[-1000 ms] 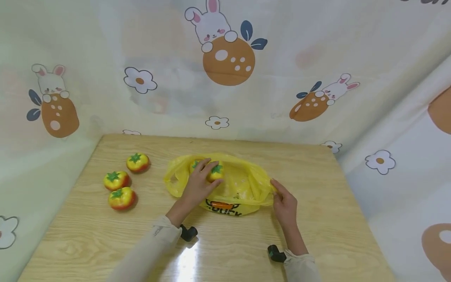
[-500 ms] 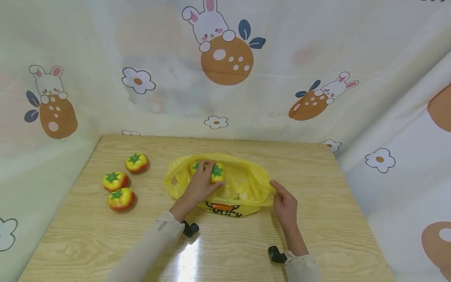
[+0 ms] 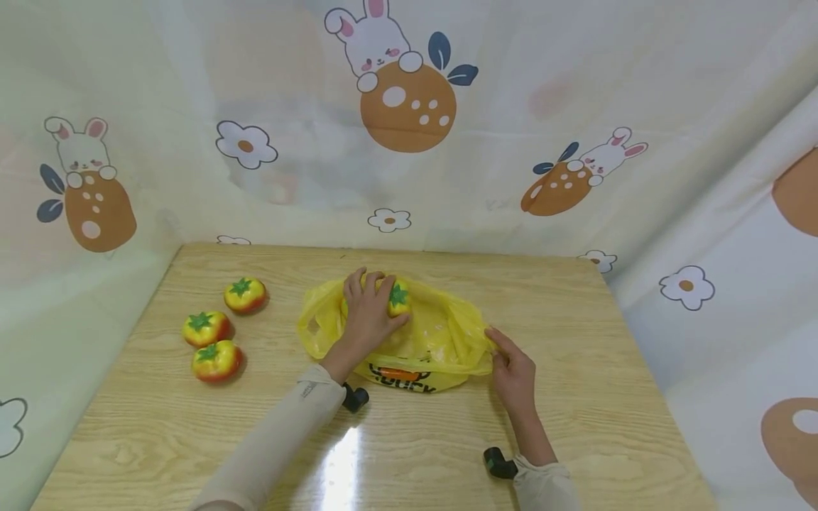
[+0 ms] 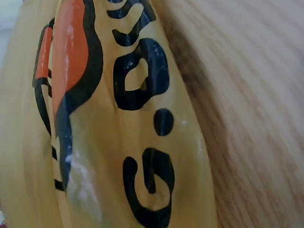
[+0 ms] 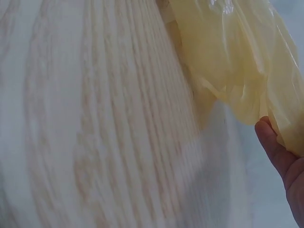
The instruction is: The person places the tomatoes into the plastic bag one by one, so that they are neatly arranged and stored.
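A yellow plastic bag (image 3: 441,337) with black lettering lies on the table, its mouth spread wide. My left hand (image 3: 364,319) reaches into the bag's left side and grips a yellow-red tomato (image 3: 399,299) with a green leafy top, thumb and fingers around it. A sliver of yellow shows left of the fingers, mostly hidden. At the bag's right end, my right hand (image 3: 516,376) pinches the rim between thumb and fingers. In the right wrist view the thumb (image 5: 273,142) presses the thin film (image 5: 228,52). The left wrist view shows only the bag's printed front (image 4: 95,142).
Three more tomatoes, one at the back (image 3: 246,295), one in the middle (image 3: 207,328) and one in front (image 3: 217,361), sit left of the bag on the wooden table (image 3: 575,319). A printed curtain (image 3: 307,177) borders the table's back and sides.
My left hand has moved slightly farther back and to the right inside the bag, and the gripped tomato has shifted with it. The right hand keeps its pinch on the rim.
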The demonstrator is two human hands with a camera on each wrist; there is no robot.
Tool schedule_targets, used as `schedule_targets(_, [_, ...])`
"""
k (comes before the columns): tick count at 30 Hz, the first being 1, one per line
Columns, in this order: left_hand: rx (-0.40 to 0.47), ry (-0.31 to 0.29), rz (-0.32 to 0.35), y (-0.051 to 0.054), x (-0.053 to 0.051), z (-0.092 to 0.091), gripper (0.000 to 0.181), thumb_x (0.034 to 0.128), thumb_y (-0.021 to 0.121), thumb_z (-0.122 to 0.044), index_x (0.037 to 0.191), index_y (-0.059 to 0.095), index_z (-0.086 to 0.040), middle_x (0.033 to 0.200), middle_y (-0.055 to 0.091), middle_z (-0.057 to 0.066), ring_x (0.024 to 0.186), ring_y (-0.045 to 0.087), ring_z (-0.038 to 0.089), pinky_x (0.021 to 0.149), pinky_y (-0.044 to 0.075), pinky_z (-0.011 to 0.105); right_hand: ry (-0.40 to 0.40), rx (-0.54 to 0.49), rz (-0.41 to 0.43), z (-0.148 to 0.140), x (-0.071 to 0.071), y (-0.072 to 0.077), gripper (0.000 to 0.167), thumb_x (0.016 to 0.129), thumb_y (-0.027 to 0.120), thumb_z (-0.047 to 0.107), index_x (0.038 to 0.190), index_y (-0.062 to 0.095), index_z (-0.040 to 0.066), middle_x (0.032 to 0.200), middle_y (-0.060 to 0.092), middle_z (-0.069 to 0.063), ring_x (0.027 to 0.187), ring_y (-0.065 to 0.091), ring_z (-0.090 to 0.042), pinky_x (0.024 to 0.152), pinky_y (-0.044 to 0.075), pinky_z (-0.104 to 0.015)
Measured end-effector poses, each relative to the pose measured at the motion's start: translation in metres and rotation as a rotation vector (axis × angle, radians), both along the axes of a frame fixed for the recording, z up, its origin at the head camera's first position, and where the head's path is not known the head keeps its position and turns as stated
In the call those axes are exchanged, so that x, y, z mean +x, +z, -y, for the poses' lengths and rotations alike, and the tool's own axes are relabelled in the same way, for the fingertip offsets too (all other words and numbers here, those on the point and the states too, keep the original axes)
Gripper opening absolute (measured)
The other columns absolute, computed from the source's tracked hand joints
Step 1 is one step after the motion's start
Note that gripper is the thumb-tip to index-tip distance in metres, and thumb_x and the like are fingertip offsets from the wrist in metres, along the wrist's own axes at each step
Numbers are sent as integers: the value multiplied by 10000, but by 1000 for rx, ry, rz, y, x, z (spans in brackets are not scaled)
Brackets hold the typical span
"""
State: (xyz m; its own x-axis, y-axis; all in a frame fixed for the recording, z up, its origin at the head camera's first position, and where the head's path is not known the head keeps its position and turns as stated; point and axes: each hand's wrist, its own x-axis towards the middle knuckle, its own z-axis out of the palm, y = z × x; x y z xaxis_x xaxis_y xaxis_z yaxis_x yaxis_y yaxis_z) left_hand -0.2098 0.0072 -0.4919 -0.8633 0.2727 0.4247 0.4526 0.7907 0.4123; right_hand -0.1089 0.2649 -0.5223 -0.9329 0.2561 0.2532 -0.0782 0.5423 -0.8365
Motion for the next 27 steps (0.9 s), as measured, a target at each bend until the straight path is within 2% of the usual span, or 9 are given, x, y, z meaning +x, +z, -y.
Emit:
schedule_targets(1, [4, 9, -13, -1, -1, 0, 697, 735, 864, -379, 1291, 581, -68, 1352, 451, 205, 1361, 263, 464, 1105, 183, 622, 5, -1, -4, 0, 0, 0, 404, 901, 509, -143, 1250, 654, -1, 1324, 614, -174, 797, 598, -168, 606, 368, -112])
schedule_targets(3, [18, 26, -15, -2, -3, -1, 694, 729, 869, -376, 1289, 591, -74, 1425, 372, 234, 1381, 219, 478, 1112, 165, 628, 9, -3, -6, 0, 1, 0, 405, 900, 507, -145, 1250, 653, -3, 1327, 612, -176, 1044, 644, -249, 690, 385, -68])
schedule_targets(6, [27, 42, 1, -5, -5, -1, 682, 741, 861, -376, 1299, 598, -86, 1513, 243, 264, 1411, 151, 484, 1127, 139, 633, 12, 2, -15, -1, 2, -1, 405, 896, 507, -147, 1244, 656, -5, 1322, 614, -182, 1244, 560, -295, 805, 416, -71])
schedule_targets(13, [-139, 85, 40, -12, -9, 1, 698, 786, 784, -504, 1344, 584, -136, 1570, 129, 258, 1433, 110, 479, 1157, 123, 612, 34, 18, -36, -1, 5, -6, 410, 877, 503, -171, 1216, 670, -11, 1301, 625, -188, 1239, 571, -328, 860, 415, -55])
schedule_targets(18, [-199, 101, 101, -16, -11, 4, 727, 806, 722, -578, 1369, 565, -144, 1582, 97, 256, 1443, 99, 488, 1169, 114, 610, 34, 31, -32, 2, 5, -5, 415, 872, 503, -176, 1212, 673, -10, 1296, 627, -197, 1213, 583, -340, 768, 379, -36])
schedule_targets(21, [-250, 110, 121, -18, -14, 4, 727, 817, 691, -602, 1366, 556, -145, 1586, 101, 257, 1449, 103, 491, 1174, 113, 610, 38, 35, -24, 3, 5, -5, 407, 882, 501, -172, 1211, 674, -6, 1301, 619, -209, 950, 654, -367, 623, 362, -111])
schedule_targets(23, [-284, 114, 130, -20, -15, 5, 725, 824, 673, -614, 1366, 546, -150, 1591, 96, 254, 1455, 99, 490, 1177, 107, 608, 36, 45, -22, 3, 5, -4, 400, 883, 507, -170, 1202, 680, -1, 1297, 621, -213, 933, 654, -375, 600, 361, -150])
schedule_targets(25, [-303, 114, 133, -21, -16, 5, 746, 819, 661, -638, 1371, 533, -153, 1594, 93, 252, 1458, 94, 486, 1178, 102, 607, 33, 60, -22, 3, 5, -3, 392, 882, 514, -167, 1193, 684, 1, 1290, 623, -219, 941, 659, -389, 618, 373, -147])
schedule_targets(27, [-293, 111, 130, -21, -15, 6, 792, 808, 654, -664, 1393, 504, -151, 1593, 92, 246, 1459, 86, 479, 1178, 95, 606, 28, 75, -32, 3, 5, -1, 387, 877, 519, -170, 1183, 687, -2, 1277, 629, -226, 1104, 636, -394, 649, 390, -152])
